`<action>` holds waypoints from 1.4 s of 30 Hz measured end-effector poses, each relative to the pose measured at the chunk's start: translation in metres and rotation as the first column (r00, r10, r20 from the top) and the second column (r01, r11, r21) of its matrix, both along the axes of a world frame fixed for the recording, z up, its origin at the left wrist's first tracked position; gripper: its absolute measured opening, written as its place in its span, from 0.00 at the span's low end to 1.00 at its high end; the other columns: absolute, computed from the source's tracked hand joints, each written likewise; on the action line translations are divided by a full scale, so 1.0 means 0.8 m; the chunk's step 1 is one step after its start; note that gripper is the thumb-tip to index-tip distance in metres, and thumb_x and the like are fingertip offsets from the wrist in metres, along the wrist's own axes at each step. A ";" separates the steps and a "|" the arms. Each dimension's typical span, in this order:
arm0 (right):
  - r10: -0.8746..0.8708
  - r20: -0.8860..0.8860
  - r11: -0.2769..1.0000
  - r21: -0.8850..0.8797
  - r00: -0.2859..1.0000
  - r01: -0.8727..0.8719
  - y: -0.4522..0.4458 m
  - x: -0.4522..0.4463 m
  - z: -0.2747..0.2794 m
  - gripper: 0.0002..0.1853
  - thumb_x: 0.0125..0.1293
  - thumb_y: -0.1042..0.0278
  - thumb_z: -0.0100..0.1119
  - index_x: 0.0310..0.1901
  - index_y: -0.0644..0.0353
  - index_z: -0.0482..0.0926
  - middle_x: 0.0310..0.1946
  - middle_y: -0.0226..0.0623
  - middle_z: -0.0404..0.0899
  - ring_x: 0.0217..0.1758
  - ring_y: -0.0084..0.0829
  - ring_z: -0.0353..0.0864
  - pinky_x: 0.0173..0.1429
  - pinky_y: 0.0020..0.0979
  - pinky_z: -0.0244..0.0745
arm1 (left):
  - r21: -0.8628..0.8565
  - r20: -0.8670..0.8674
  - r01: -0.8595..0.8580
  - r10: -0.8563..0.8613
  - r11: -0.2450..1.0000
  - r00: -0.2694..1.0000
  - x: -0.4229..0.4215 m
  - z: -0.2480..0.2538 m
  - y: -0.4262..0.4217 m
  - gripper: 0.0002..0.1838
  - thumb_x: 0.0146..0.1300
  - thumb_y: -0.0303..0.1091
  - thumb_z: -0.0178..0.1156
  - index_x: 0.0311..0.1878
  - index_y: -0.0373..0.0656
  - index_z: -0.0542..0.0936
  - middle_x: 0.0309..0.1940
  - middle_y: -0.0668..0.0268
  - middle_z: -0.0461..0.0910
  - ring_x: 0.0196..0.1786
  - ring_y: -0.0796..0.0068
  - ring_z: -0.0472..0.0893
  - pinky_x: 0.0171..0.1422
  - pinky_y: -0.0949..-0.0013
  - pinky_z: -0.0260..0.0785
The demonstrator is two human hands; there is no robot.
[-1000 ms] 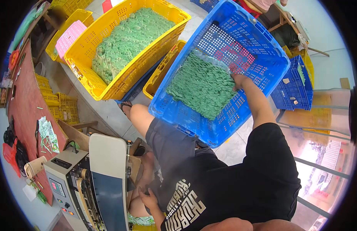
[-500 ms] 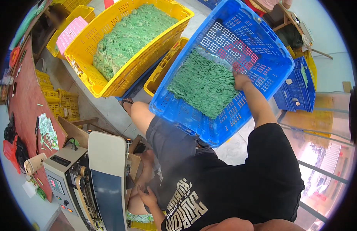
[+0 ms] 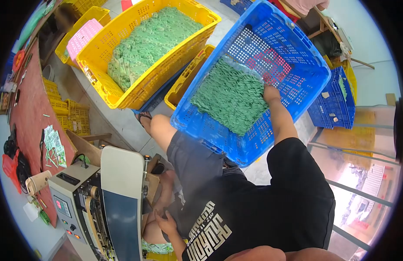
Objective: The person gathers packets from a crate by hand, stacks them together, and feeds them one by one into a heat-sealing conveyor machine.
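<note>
My right hand [image 3: 272,94] reaches into a large blue plastic crate [image 3: 299,48] and rests at the right edge of a thick mat of small green pieces [image 3: 230,98]. Its fingers look curled in, and whatever they hold is hidden. Clear plastic film [image 3: 243,66] shows along the mat's upper edge. Low over my lap is my left hand [image 3: 167,224], empty, with thumb and fingers apart, close to the side of a grey machine [image 3: 77,187].
A yellow crate [image 3: 156,54] full of green packets stands left of the blue one. More blue crates [image 3: 334,102] are stacked on the right. A red table [image 3: 29,104] with green-white strips [image 3: 54,145] runs along the left. Another person [image 3: 303,4] shows at the top right.
The view has shifted slightly. My right hand has moved a little down along the mat's right edge; the elbow has come inward. My left hand stays over my lap.
</note>
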State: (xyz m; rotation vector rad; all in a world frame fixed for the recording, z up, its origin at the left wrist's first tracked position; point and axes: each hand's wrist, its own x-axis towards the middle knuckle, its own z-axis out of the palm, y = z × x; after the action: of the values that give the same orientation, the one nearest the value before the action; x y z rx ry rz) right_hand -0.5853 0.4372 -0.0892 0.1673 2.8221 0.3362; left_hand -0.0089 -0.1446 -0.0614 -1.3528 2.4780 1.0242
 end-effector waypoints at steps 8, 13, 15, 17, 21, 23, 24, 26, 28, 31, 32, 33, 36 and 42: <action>-0.092 -0.035 0.995 -0.029 0.995 0.091 -0.027 0.022 0.052 0.19 0.67 0.72 0.55 0.60 0.62 0.77 0.47 0.59 0.87 0.51 0.55 0.89 0.57 0.53 0.84 | 0.023 -0.031 -0.050 0.051 0.998 0.998 -0.006 0.003 -0.001 0.34 0.67 0.35 0.64 0.74 0.33 0.69 0.63 0.39 0.79 0.62 0.45 0.82 0.67 0.53 0.75; -0.004 0.008 1.000 0.007 1.000 0.004 -0.030 0.030 0.065 0.20 0.66 0.70 0.59 0.59 0.65 0.76 0.47 0.56 0.88 0.51 0.55 0.89 0.56 0.52 0.85 | 0.007 -0.056 -0.023 0.024 1.000 0.998 0.002 -0.003 -0.001 0.34 0.68 0.36 0.64 0.74 0.32 0.69 0.65 0.40 0.78 0.64 0.46 0.81 0.69 0.53 0.74; 0.025 0.026 0.999 0.027 0.999 -0.026 -0.032 0.035 0.074 0.21 0.65 0.69 0.61 0.59 0.65 0.76 0.47 0.55 0.88 0.50 0.54 0.90 0.56 0.52 0.85 | 0.030 -0.050 -0.036 0.038 0.999 0.998 0.000 0.002 -0.002 0.34 0.68 0.35 0.64 0.74 0.32 0.69 0.65 0.41 0.78 0.65 0.46 0.81 0.70 0.53 0.73; 0.055 0.039 0.997 0.045 0.998 -0.057 -0.037 0.037 0.086 0.22 0.64 0.68 0.63 0.59 0.65 0.76 0.47 0.54 0.88 0.50 0.53 0.90 0.55 0.51 0.85 | 0.022 -0.039 -0.034 0.035 0.999 0.999 -0.006 0.006 -0.002 0.34 0.68 0.35 0.65 0.74 0.32 0.69 0.65 0.41 0.78 0.65 0.46 0.81 0.70 0.53 0.73; 0.088 0.084 0.994 0.057 0.993 -0.093 -0.046 0.044 0.110 0.24 0.61 0.63 0.69 0.58 0.60 0.79 0.49 0.50 0.89 0.52 0.50 0.89 0.57 0.50 0.85 | 0.003 -0.077 -0.015 0.016 1.000 0.997 -0.002 -0.002 -0.005 0.33 0.67 0.33 0.65 0.73 0.32 0.69 0.64 0.43 0.79 0.65 0.47 0.81 0.70 0.53 0.73; 0.087 0.087 0.994 0.056 0.992 -0.092 -0.048 0.044 0.124 0.24 0.60 0.62 0.70 0.57 0.59 0.81 0.49 0.49 0.89 0.53 0.49 0.89 0.58 0.49 0.84 | 0.016 -0.080 -0.022 0.023 1.000 0.997 -0.002 0.000 -0.003 0.32 0.67 0.33 0.65 0.72 0.32 0.70 0.64 0.43 0.79 0.65 0.48 0.81 0.70 0.54 0.73; 0.067 0.091 0.995 0.073 0.994 -0.074 -0.049 0.043 0.128 0.23 0.60 0.61 0.71 0.57 0.57 0.82 0.50 0.48 0.89 0.54 0.49 0.89 0.59 0.49 0.84 | 0.024 -0.078 -0.028 0.029 0.999 0.996 -0.005 0.001 -0.003 0.32 0.67 0.32 0.66 0.72 0.32 0.70 0.64 0.44 0.80 0.64 0.48 0.82 0.70 0.54 0.73; 0.056 0.094 0.994 0.088 0.994 -0.064 -0.051 0.034 0.135 0.23 0.59 0.61 0.71 0.56 0.55 0.83 0.50 0.47 0.89 0.54 0.49 0.89 0.60 0.49 0.84 | 0.012 -0.099 -0.031 0.032 0.999 0.995 -0.009 0.001 -0.002 0.32 0.66 0.32 0.66 0.72 0.31 0.70 0.63 0.45 0.80 0.64 0.49 0.82 0.70 0.54 0.73; 0.071 0.121 0.995 0.066 0.990 -0.079 -0.054 0.037 0.144 0.23 0.57 0.61 0.73 0.56 0.54 0.84 0.51 0.47 0.89 0.55 0.49 0.88 0.61 0.48 0.83 | -0.002 -0.100 -0.025 0.024 1.000 0.995 -0.002 0.004 -0.005 0.33 0.66 0.31 0.66 0.72 0.31 0.70 0.63 0.45 0.80 0.64 0.49 0.82 0.70 0.54 0.73; 0.128 0.173 0.987 0.069 0.977 -0.142 -0.051 0.031 0.153 0.24 0.56 0.60 0.74 0.55 0.54 0.86 0.51 0.48 0.88 0.55 0.49 0.88 0.61 0.47 0.83 | 0.024 -0.089 -0.035 0.037 0.999 0.995 -0.015 0.011 -0.005 0.33 0.67 0.32 0.66 0.72 0.31 0.69 0.63 0.44 0.80 0.63 0.49 0.82 0.70 0.54 0.73; 0.129 0.172 0.987 0.071 0.977 -0.143 -0.051 0.027 0.158 0.24 0.56 0.60 0.74 0.55 0.54 0.86 0.51 0.48 0.88 0.55 0.49 0.88 0.61 0.47 0.83 | 0.008 -0.041 -0.028 0.029 1.000 0.999 -0.020 0.019 -0.003 0.33 0.67 0.32 0.66 0.73 0.31 0.69 0.63 0.43 0.80 0.63 0.49 0.82 0.70 0.54 0.73; 0.137 0.202 0.986 0.068 0.970 -0.154 -0.054 0.027 0.169 0.24 0.55 0.60 0.74 0.55 0.54 0.86 0.50 0.49 0.88 0.54 0.49 0.88 0.61 0.47 0.83 | -0.006 0.009 -0.021 0.021 1.000 1.000 -0.023 0.026 -0.001 0.33 0.67 0.32 0.66 0.73 0.31 0.68 0.63 0.43 0.79 0.64 0.49 0.82 0.70 0.54 0.73; 0.157 0.214 0.984 0.048 0.964 -0.171 -0.054 0.028 0.192 0.24 0.55 0.59 0.74 0.55 0.56 0.86 0.48 0.50 0.89 0.53 0.50 0.88 0.61 0.47 0.83 | -0.026 -0.021 -0.023 0.022 0.999 1.000 -0.015 0.009 -0.004 0.34 0.67 0.33 0.66 0.73 0.31 0.68 0.64 0.42 0.79 0.63 0.48 0.82 0.69 0.54 0.73; 0.160 0.003 0.940 -0.305 0.987 -0.152 -0.107 0.062 0.261 0.23 0.55 0.61 0.75 0.52 0.59 0.86 0.43 0.50 0.90 0.48 0.50 0.89 0.56 0.46 0.82 | -0.043 -0.262 0.003 -0.014 0.999 0.965 -0.010 0.010 0.005 0.33 0.66 0.33 0.67 0.72 0.31 0.69 0.61 0.44 0.80 0.62 0.48 0.83 0.68 0.54 0.73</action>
State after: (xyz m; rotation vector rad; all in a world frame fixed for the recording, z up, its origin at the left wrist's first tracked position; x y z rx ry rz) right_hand -0.5357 0.3517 0.1197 -0.1277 2.8206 -0.0661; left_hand -0.0165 -0.1408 -0.0535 -1.2905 2.7039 1.2288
